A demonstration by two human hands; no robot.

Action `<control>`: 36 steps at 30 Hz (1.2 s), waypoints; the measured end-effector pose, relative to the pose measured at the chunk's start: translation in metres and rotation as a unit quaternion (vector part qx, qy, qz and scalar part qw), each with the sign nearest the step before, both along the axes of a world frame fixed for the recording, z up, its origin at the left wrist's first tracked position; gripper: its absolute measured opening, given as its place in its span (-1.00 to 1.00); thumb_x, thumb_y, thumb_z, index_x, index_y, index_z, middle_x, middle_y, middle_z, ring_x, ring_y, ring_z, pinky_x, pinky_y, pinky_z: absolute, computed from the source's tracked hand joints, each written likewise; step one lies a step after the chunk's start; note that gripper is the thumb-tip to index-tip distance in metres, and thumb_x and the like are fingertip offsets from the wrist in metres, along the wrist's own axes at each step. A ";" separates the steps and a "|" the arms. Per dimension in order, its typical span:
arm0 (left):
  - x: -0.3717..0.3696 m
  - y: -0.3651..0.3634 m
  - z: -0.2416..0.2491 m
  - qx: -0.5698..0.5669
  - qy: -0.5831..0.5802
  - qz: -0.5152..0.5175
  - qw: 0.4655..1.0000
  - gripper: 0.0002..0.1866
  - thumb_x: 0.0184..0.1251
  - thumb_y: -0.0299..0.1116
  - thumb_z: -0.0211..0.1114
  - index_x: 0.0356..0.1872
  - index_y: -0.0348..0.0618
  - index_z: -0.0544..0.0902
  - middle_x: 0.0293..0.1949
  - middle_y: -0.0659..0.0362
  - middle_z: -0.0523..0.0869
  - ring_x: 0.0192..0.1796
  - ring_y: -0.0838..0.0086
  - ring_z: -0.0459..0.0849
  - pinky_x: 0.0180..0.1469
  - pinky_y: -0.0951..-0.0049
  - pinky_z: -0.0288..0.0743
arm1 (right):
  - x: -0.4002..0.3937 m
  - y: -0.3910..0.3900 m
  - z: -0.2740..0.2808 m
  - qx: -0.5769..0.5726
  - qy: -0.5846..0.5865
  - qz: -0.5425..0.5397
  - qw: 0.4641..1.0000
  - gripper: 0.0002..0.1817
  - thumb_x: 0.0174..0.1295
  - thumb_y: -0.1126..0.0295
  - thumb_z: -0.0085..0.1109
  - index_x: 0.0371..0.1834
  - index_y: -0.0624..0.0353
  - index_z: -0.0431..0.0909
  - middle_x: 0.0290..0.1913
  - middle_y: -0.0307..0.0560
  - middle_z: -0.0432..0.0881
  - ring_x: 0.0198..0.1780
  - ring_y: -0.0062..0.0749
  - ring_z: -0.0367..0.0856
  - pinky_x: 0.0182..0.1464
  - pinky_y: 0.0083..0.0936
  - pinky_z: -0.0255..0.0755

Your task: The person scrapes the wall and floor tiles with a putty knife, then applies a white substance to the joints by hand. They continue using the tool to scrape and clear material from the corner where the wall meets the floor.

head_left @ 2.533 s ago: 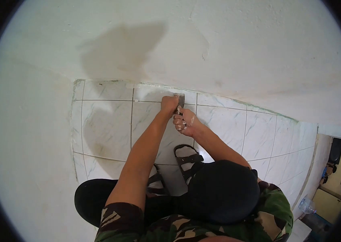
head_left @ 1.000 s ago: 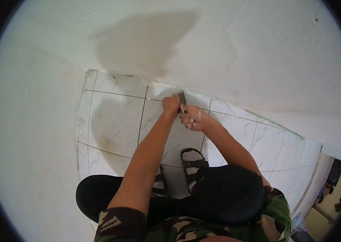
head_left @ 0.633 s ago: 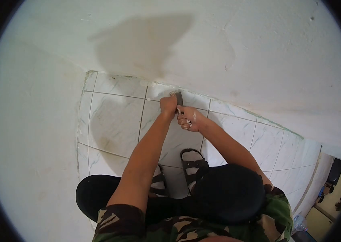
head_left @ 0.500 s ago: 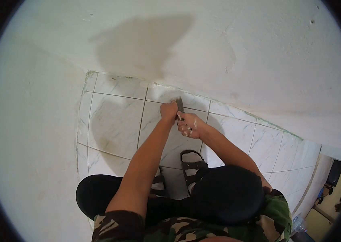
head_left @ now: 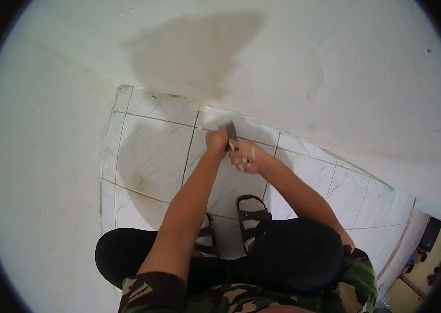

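My right hand [head_left: 245, 155], its fingers smeared with white paste, is wrapped round a putty knife [head_left: 231, 130]. The flat grey blade points up towards the wall and its handle is mostly hidden in my fist. Right beside the blade is my left hand [head_left: 216, 141], closed with the knuckles up. What it grips, if anything, is hidden, and a pale blur shows at its upper edge. Both hands are over the white floor tiles [head_left: 158, 148], close to the foot of the wall [head_left: 283, 68].
Another wall [head_left: 48, 146] meets this one at a corner on the left. Small white bits lie on the tiles near the wall base. My sandalled feet [head_left: 253, 211] and dark-clad knees [head_left: 296, 255] are below my hands. Assorted objects [head_left: 416, 258] stand beyond the floor's right edge.
The view has shifted slightly. My hands stay together by the wall; the putty knife's blade has moved a little and my right hand is more blurred.
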State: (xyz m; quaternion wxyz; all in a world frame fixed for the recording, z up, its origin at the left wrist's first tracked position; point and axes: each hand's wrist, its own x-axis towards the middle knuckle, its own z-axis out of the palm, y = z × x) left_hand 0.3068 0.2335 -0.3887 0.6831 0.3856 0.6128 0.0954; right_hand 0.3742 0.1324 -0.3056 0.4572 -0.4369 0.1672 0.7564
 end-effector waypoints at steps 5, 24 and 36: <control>-0.008 0.005 -0.005 -0.018 -0.010 0.015 1.000 -0.58 0.25 -0.19 0.25 -0.46 -0.50 0.57 -0.46 -0.06 0.64 -0.49 0.22 0.59 -0.47 0.19 0.46 | -0.011 0.017 0.011 -0.043 -0.035 -0.014 0.998 -0.65 0.45 0.08 -0.16 -0.47 -0.01 0.16 -0.68 -0.43 0.06 -0.74 -0.70 0.02 -0.79 -0.69 -0.17; -0.042 0.013 0.007 0.001 0.009 0.092 0.996 -0.58 0.35 -0.11 0.20 -0.38 -0.40 0.58 -0.44 0.03 0.59 -0.45 0.30 0.57 -0.51 0.20 0.44 | -0.010 0.038 0.008 -0.030 -0.153 0.235 0.959 -0.65 0.44 0.06 -0.14 -0.42 0.03 0.21 -0.66 -0.40 0.11 -0.73 -0.67 0.05 -0.77 -0.63 -0.07; -0.051 0.034 0.004 -0.030 0.012 0.133 0.991 -0.62 0.32 -0.12 0.23 -0.37 -0.34 0.57 -0.45 0.08 0.57 -0.49 0.33 0.54 -0.54 0.23 0.43 | -0.025 0.052 -0.011 0.025 -0.015 0.152 0.988 -0.70 0.43 0.11 -0.14 -0.35 0.08 0.25 -0.63 -0.29 0.23 -0.73 -0.55 0.14 -0.74 -0.55 0.01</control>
